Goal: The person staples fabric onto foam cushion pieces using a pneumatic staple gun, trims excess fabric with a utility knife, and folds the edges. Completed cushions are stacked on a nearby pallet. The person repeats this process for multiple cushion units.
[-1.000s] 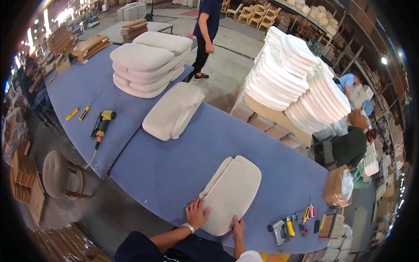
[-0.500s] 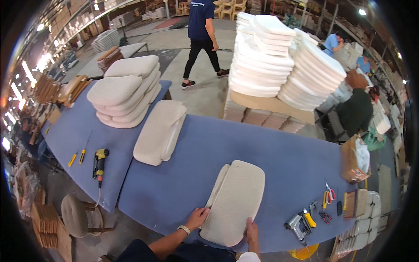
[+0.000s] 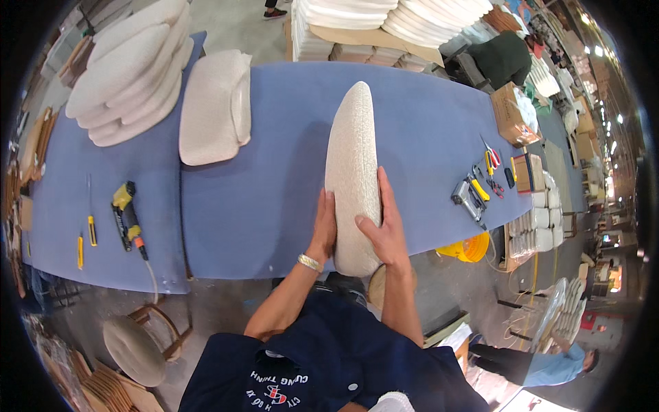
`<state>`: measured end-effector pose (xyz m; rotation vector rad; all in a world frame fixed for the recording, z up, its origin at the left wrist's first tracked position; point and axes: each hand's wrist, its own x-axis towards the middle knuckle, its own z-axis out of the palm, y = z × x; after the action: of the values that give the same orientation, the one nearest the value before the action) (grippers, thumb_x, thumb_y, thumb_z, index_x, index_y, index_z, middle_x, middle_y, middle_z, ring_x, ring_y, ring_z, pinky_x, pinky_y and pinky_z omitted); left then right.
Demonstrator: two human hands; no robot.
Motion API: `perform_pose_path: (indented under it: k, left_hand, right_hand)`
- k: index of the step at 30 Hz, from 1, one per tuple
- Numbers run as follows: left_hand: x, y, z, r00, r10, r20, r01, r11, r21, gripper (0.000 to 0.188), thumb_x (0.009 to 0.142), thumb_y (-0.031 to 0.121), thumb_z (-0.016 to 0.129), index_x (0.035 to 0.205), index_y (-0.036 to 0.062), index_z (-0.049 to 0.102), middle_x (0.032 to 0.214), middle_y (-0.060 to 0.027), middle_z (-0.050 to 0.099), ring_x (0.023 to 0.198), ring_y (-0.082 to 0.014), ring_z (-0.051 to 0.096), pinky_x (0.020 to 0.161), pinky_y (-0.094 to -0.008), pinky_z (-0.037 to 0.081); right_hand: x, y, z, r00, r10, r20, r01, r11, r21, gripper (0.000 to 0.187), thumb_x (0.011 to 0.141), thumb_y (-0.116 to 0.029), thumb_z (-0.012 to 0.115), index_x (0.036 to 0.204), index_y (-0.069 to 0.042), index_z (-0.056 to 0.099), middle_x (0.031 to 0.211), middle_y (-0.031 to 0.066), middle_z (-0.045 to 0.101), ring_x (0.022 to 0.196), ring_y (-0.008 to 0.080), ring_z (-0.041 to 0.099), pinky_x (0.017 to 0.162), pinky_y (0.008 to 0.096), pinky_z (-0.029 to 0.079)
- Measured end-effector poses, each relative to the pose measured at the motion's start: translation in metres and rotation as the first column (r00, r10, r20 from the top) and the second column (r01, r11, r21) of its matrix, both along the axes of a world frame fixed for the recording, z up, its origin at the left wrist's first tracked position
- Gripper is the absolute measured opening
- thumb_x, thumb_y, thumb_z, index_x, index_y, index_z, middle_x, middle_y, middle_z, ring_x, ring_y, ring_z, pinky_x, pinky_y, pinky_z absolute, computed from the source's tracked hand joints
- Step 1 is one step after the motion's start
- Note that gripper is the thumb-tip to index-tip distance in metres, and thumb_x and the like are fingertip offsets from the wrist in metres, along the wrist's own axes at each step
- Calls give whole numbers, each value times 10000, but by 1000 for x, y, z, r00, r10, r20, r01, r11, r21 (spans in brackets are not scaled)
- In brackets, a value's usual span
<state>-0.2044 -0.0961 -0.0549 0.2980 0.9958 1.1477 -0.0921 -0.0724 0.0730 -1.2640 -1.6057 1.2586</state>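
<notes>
A beige fabric-covered seat pad [image 3: 351, 158] is tipped up on edge over the blue work table, its narrow side facing up. My left hand [image 3: 324, 226] presses its left face, the fingers along the fabric. On the other side my right hand [image 3: 386, 226] clasps it, thumb across the upper edge and fingers along the right face. To the left lie overlapping beige pads [image 3: 213, 110], and beyond them stands a stack of similar pads [image 3: 130, 75].
The blue table [image 3: 274, 233] carries a nail gun [image 3: 125, 213] and yellow-handled screwdrivers [image 3: 91, 232] at left. At right are a staple gun [image 3: 470, 199], pliers [image 3: 493, 161] and a cardboard box [image 3: 511, 117]. A yellow bucket [image 3: 473, 247] stands beside the table edge. White foam piles [image 3: 371, 14] rise behind.
The seat pad was lying flat near the table's front edge; both hands have lifted and turned it on edge. The view has tilted down, and the walking person has mostly left it.
</notes>
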Motion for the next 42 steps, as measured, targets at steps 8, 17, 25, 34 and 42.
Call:
perform_pose_path:
  k: [8,17,25,34,42]
  left_hand:
    - [-35,-75,83,977,-192,-90,202,971,130,754,1070,635,321,1639,164,173,1611,-108,376,1469,-264,378,1206,-438,308]
    - [-51,-95,63,948,-317,-23,297,857,421,748,1056,658,317,1530,81,352,1519,-168,464,1364,-320,505,1122,-479,456]
    - [29,-254,41,709,-705,2,677,682,278,715,1058,648,323,1494,85,395,1502,-175,474,1331,-331,536,1085,-487,489]
    - [135,-413,-18,446,-821,-356,894,392,216,842,1035,697,326,1558,37,351,1535,-176,462,1331,-337,531,1106,-477,457]
    - [228,-496,-47,137,-921,-363,989,150,-6,921,1015,741,280,1564,7,376,1578,-151,436,1412,-307,437,1169,-422,333]
  right_hand:
    - [3,-115,74,999,-22,49,14,989,147,1017,770,-58,694,1639,-24,166,1695,208,205,1565,309,219,1262,380,199]
    - [-12,-276,-1,981,-139,137,81,928,362,1051,821,-179,731,1651,-60,98,1707,190,138,1567,366,178,1262,434,223]
    - [13,-436,39,747,-665,16,600,684,416,1131,805,-249,769,1622,20,34,1631,338,206,1449,483,367,1157,475,408]
    - [13,-624,-21,-47,-940,339,997,-23,74,1055,820,-446,817,1625,-138,208,1383,222,591,1099,402,684,887,451,580]
    - [58,-728,-82,-379,-920,99,909,-350,227,546,999,-333,630,1473,-94,505,1067,220,719,917,381,734,781,447,575]
